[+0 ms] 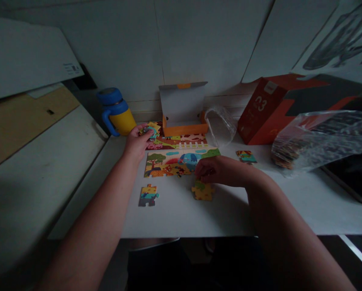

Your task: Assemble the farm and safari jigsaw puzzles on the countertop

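My left hand (136,141) is closed around a few jigsaw puzzle pieces (153,128) at the left of the table. My right hand (213,169) pinches the top of a yellow and green puzzle piece (203,192), just below the joined animal puzzle (169,165). That joined section shows a tree, a blue elephant and a giraffe-like spotted yellow strip. Above it lies another joined strip (193,141) with a white fence and a pink animal. A loose piece (148,196) in yellow, blue and grey rests at the lower left.
Behind the puzzle stands an opened orange box (185,128). A blue and yellow mug (118,113) is at the left. Clear plastic (220,125), a red box (256,109), a wrapped bundle (320,141) and another loose piece (246,156) are on the right.
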